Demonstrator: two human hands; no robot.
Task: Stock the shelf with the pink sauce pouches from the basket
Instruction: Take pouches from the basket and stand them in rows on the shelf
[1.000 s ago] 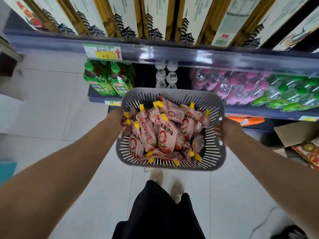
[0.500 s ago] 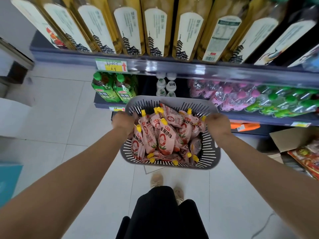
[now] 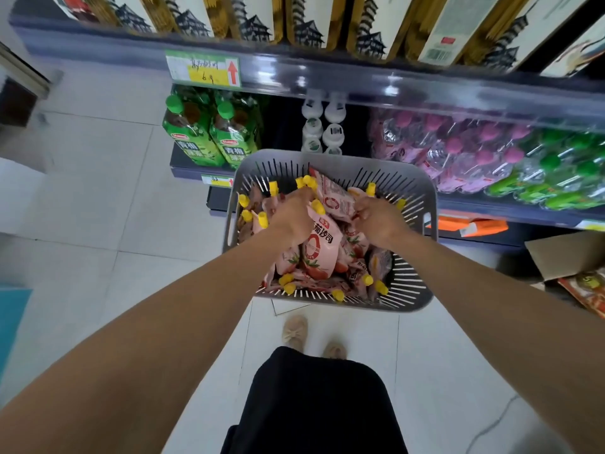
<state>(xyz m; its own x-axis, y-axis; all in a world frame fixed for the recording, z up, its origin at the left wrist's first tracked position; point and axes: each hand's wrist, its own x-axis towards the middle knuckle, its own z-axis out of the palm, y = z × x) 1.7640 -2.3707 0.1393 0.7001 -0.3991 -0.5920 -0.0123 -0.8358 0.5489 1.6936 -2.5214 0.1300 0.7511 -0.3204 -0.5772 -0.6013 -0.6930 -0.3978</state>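
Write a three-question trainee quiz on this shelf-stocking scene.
1. True or false: the left hand and right hand are both in the basket.
2. Caps on the pouches are: A green, B yellow, C white.
3. Fill in: the arrow on the price tag is ____.
Key: 1 true; 2 B; 3 red.

Pouches [image 3: 322, 253] in basket [image 3: 411, 178] — left hand [image 3: 291, 217], right hand [image 3: 381, 221] among them (shelf [image 3: 360, 81] behind)
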